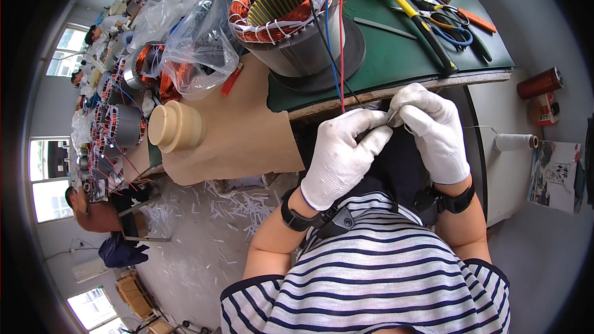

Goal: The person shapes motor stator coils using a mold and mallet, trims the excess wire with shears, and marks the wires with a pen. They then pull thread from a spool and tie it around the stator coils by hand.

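Observation:
My left hand (349,151) and my right hand (433,130), both in white knit gloves, meet in front of my chest near the bench edge. Their fingertips pinch a small, thin grey piece (391,117) between them; its exact kind is too small to make out. A white thread runs from beside my right hand to a thread spool (515,142) on the right. Just beyond my hands stands a motor stator (291,43) with a grey body and copper windings laced in white cord. Its blue, red and black leads hang down toward my left hand.
On the green bench mat (383,55) lie a yellow-handled mallet (408,9), scissors (455,28) and a grey flat strip (385,28). Brown paper (247,142) carries a cream stepped cylinder (175,126) at left. Clear plastic bags (192,31) and more stators (120,125) lie beyond; paper scraps litter the floor.

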A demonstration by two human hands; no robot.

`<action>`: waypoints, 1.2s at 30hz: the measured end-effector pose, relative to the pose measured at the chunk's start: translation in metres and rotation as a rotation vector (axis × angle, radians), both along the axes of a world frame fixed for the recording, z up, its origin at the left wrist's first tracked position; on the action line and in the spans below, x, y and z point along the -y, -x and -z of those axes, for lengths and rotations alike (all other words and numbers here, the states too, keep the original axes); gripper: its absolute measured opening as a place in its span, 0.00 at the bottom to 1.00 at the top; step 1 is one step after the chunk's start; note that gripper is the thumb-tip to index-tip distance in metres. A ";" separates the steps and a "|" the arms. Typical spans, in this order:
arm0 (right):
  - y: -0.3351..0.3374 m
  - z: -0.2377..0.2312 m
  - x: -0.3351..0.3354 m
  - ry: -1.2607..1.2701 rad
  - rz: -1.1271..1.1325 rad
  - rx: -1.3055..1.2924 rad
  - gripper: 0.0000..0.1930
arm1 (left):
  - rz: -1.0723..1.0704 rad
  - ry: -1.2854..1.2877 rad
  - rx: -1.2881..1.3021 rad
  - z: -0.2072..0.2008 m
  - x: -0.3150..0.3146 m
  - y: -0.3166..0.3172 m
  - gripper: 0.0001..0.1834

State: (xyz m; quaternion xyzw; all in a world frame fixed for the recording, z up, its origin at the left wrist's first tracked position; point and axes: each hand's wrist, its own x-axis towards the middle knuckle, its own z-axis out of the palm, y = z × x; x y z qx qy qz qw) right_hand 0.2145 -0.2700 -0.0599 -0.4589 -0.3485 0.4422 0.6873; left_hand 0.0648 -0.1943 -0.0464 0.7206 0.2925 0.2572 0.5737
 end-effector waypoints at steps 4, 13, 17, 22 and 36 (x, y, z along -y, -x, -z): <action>0.000 -0.002 0.000 0.004 -0.017 0.013 0.05 | -0.011 -0.128 0.012 -0.001 0.001 0.000 0.09; 0.011 -0.004 0.004 -0.024 0.037 0.101 0.09 | 0.006 -0.186 0.017 0.003 -0.003 -0.005 0.08; 0.024 -0.004 0.004 0.012 0.273 0.245 0.09 | -0.102 -0.277 0.054 0.013 0.004 -0.016 0.09; 0.019 0.005 -0.001 -0.055 0.440 0.568 0.09 | -0.222 -0.430 0.172 0.010 0.001 -0.023 0.07; -0.017 0.014 0.019 0.271 0.290 0.193 0.19 | 0.021 0.574 0.572 0.015 -0.050 -0.013 0.11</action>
